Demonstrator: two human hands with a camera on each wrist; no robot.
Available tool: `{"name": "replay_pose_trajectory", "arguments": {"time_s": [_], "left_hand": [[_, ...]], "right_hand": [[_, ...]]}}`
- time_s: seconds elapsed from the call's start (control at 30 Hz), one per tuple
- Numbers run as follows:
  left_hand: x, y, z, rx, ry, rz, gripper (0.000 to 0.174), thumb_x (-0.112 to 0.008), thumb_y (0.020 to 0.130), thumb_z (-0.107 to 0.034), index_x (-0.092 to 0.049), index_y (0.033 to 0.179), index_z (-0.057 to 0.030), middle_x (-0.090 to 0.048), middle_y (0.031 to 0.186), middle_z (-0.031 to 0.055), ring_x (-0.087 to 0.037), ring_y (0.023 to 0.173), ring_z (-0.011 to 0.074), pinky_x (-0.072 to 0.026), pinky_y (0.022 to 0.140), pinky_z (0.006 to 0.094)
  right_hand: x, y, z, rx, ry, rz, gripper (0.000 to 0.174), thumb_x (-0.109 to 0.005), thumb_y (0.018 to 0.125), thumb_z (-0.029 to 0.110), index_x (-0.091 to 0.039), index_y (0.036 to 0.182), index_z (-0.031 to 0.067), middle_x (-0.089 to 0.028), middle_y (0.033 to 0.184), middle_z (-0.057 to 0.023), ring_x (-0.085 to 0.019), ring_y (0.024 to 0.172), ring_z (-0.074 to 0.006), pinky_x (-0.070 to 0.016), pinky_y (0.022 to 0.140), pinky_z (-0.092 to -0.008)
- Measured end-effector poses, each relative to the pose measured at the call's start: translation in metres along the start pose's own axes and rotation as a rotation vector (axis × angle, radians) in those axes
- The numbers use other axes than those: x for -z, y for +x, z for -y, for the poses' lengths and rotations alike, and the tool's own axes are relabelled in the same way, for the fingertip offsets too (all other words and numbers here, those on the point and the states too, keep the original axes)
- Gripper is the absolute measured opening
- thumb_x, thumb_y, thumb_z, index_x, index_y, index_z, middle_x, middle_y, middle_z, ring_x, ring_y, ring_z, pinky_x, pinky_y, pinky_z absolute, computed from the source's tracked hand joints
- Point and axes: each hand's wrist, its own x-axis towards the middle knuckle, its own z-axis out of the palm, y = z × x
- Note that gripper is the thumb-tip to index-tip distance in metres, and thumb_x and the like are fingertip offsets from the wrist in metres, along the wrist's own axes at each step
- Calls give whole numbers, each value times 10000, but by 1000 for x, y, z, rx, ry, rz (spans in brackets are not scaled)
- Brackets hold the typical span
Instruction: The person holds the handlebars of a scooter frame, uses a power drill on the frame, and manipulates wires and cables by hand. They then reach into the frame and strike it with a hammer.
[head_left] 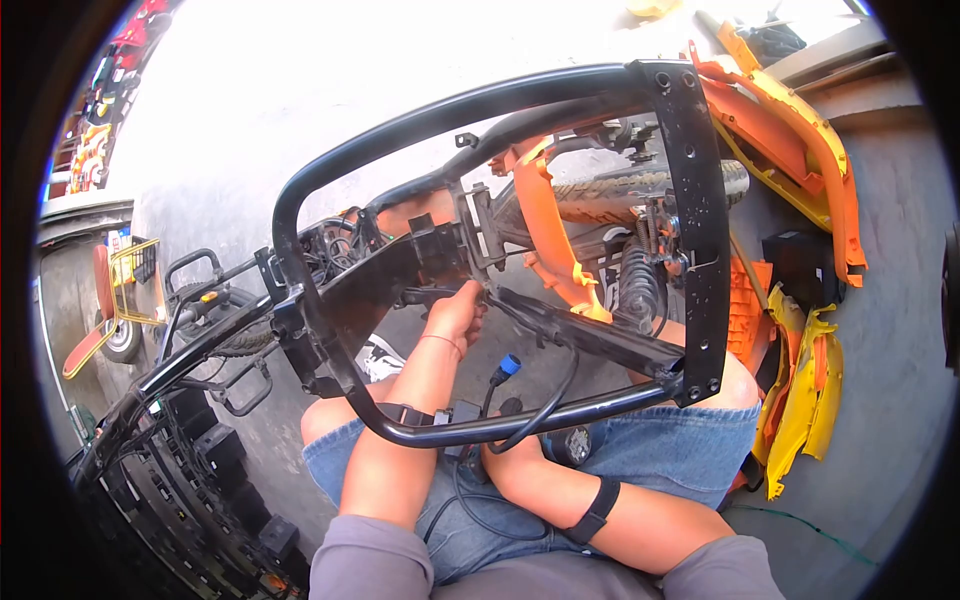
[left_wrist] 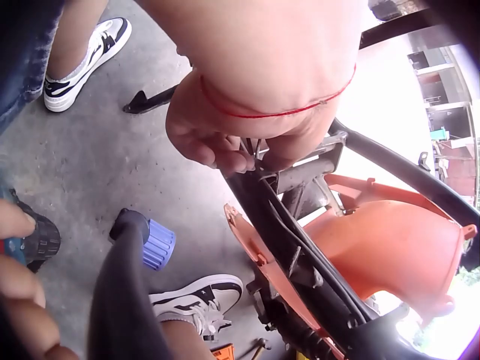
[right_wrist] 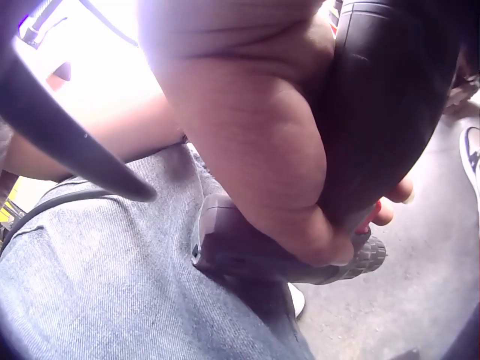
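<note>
My left hand (head_left: 457, 318) reaches through the black tubular frame (head_left: 700, 240). In the left wrist view its thumb and fingertips pinch a small metal piece (left_wrist: 256, 150) at a bracket on a black tube (left_wrist: 251, 191); I cannot tell what kind of piece it is. Over my lap, my right hand (head_left: 512, 462) grips the dark handle (right_wrist: 390, 90) of a power drill, its body (right_wrist: 259, 247) lying along my thigh. The ribbed chuck (right_wrist: 367, 259) points away from me, past the fingers. Between the hands hangs a black cable with a blue-capped connector (head_left: 510, 367).
An orange plastic panel (head_left: 545, 220), a coil spring shock absorber (head_left: 638, 285) and a tyre (head_left: 600, 200) sit within the frame. Yellow and orange panels (head_left: 800, 390) lie at the right. Black parts (head_left: 170, 500) line the left, below handlebars. Shoes (left_wrist: 90, 64) stand on the grey floor.
</note>
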Motion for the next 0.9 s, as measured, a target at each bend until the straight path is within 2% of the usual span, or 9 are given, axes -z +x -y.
{"name": "replay_pose_trajectory", "arguments": {"time_s": [0.07,0.13,0.37,0.47,0.57,0.67,0.77,0.83,0.9], "left_hand": [[1,-3,-2,2,13,-8,351,-608,856,-376,-627,794,-32,-530,668,-9,-443,526,86,-347,467,259],[2,-7,-5,4,47,-8,317,-599,848,-380,-646,817,-68,-497,602,-58,-462,509,72,-390,498,246],[10,-10,-5,-11,27,39,235,-559,874,-285,-642,819,-73,-523,636,-53,-466,534,59,-383,516,238],[13,-9,-6,2,-17,62,206,-542,877,-235,-638,821,-61,-509,640,-57,-454,544,56,-369,523,235],[15,-6,-4,27,-14,88,196,-537,871,-212,-635,821,-49,-484,631,-63,-438,541,58,-356,521,234],[16,-7,-4,36,-15,98,193,-531,867,-200,-633,820,-42,-471,624,-65,-438,547,58,-357,521,233],[17,-4,-3,39,-35,113,188,-528,866,-194,-632,824,-43,-475,626,-62,-440,548,58,-355,520,234],[17,-2,-3,25,-58,113,144,-536,846,-207,-578,805,-76,-575,732,-9,-485,557,75,-395,503,246],[14,-7,-3,8,-65,96,138,-537,844,-207,-571,806,-79,-578,743,-7,-479,555,74,-390,497,248]], "right_hand": [[11,2,-3,14,75,206,373,-513,884,105,-556,1189,-105,-632,1074,-290,-624,1028,-397,-488,900,-472],[7,3,-4,22,65,195,378,-511,882,106,-551,1190,-110,-631,1056,-293,-624,1007,-407,-481,894,-492],[9,1,0,16,21,11,412,-512,864,118,-547,1176,-148,-638,899,-292,-623,879,-440,-448,845,-586],[6,1,1,-42,145,-49,416,-514,862,130,-556,1161,-155,-639,868,-298,-623,872,-453,-444,842,-598],[8,0,0,-16,75,-72,416,-506,869,135,-559,1165,-152,-638,890,-316,-624,885,-466,-449,844,-600],[15,0,0,14,-30,29,418,-494,876,131,-555,1175,-154,-638,907,-332,-622,907,-481,-453,850,-604],[17,3,0,6,18,100,425,-489,879,128,-545,1192,-153,-631,936,-348,-616,934,-487,-456,853,-607],[20,3,-1,16,27,124,432,-492,877,131,-539,1197,-156,-628,948,-351,-614,942,-484,-456,851,-607],[20,3,0,26,37,148,439,-496,875,133,-533,1201,-160,-625,961,-353,-613,950,-481,-456,850,-608]]}}
